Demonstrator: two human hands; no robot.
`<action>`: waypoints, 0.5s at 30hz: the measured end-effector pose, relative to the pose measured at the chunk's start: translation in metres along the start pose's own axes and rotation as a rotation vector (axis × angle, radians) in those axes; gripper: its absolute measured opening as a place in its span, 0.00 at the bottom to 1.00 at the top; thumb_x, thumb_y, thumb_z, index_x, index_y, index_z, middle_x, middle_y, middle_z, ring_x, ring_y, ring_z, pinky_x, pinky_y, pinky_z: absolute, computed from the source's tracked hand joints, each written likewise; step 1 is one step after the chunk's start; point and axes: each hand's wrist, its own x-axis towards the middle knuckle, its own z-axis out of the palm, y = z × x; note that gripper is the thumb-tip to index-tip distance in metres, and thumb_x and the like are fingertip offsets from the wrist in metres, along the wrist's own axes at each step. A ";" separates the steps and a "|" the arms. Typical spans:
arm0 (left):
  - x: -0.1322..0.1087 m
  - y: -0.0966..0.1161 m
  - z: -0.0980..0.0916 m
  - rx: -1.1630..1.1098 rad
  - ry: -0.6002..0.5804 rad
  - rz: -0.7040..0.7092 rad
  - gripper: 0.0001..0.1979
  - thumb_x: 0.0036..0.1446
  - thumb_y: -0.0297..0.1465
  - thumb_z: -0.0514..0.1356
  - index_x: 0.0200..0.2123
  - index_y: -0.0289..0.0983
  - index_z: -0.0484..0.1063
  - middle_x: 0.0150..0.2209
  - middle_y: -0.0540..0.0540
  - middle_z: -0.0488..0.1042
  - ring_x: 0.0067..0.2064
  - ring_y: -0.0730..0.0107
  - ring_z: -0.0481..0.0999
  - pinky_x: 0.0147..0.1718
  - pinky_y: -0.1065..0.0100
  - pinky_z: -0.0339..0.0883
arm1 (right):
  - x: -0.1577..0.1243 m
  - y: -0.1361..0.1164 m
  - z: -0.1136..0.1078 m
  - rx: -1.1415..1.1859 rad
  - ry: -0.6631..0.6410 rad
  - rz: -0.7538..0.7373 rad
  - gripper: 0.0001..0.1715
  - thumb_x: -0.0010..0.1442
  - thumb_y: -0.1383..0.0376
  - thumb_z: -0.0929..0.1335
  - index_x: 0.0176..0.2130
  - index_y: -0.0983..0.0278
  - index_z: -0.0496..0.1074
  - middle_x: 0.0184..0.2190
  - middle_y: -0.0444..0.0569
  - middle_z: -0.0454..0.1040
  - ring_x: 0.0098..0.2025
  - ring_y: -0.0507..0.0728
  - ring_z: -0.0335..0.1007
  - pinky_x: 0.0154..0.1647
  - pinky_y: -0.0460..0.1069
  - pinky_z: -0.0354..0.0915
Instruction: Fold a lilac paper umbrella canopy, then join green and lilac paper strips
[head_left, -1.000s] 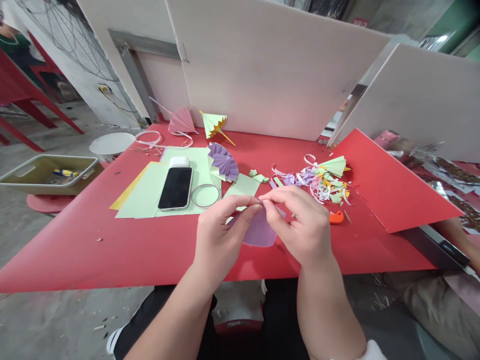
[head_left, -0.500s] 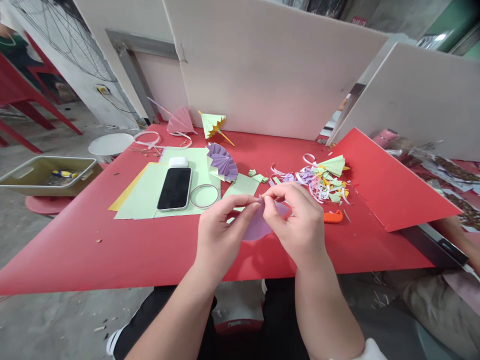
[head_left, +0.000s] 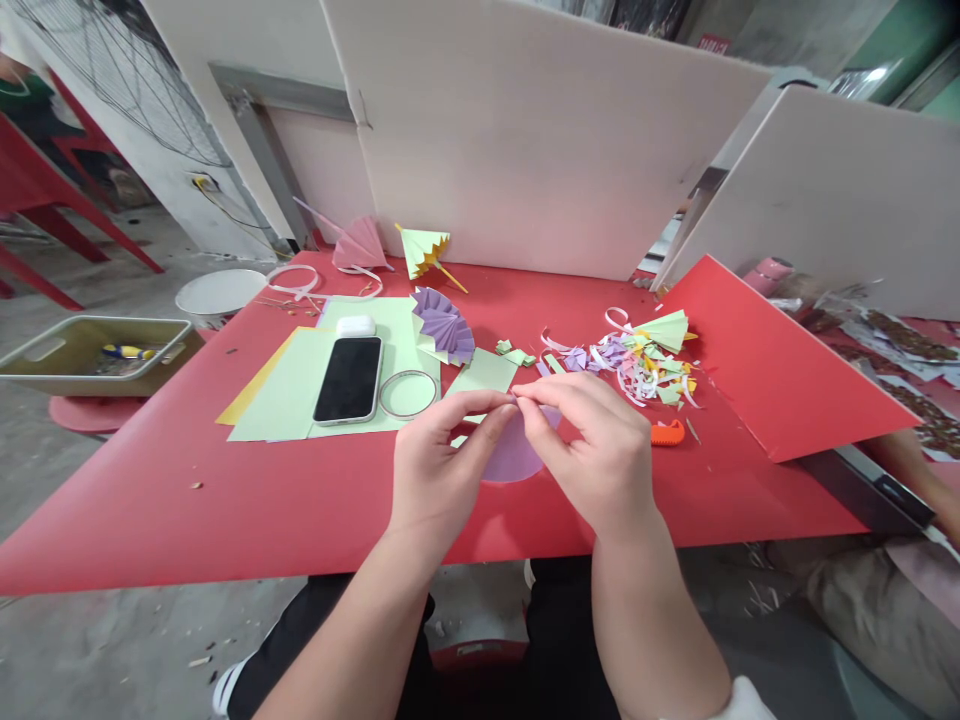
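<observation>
A rounded piece of purple paper (head_left: 514, 452) hangs between my hands above the red table (head_left: 300, 510). My left hand (head_left: 444, 465) pinches its upper edge between thumb and forefinger. Right beside it, my right hand (head_left: 589, 440) pinches the same edge, the fingertips of both hands nearly touching. Behind them lie a folded purple paper fan (head_left: 444, 325) and a small green sheet (head_left: 484, 375). A black phone (head_left: 349, 380), a white case (head_left: 355, 326) and a roll of tape (head_left: 408, 394) rest on green sheets (head_left: 281, 400) to the left.
Paper scraps (head_left: 645, 365) and an orange cutter (head_left: 667, 433) lie right of my hands. Pink (head_left: 358, 245) and green-yellow (head_left: 424, 250) paper umbrellas stand at the back. A red board (head_left: 787, 370) leans at the right, near another person's arm (head_left: 911, 470). A bin (head_left: 97, 378) is at the left.
My right hand's fingertips have shifted slightly left, closer to my left hand's. The purple paper's right side has moved a little left.
</observation>
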 end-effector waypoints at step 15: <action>0.000 -0.003 -0.001 0.001 -0.020 0.000 0.04 0.54 0.29 0.61 0.31 0.40 0.76 0.29 0.53 0.77 0.30 0.76 0.74 0.27 0.77 0.67 | 0.001 0.000 -0.001 -0.007 -0.028 0.010 0.07 0.57 0.73 0.65 0.33 0.62 0.70 0.29 0.45 0.76 0.33 0.51 0.71 0.37 0.47 0.68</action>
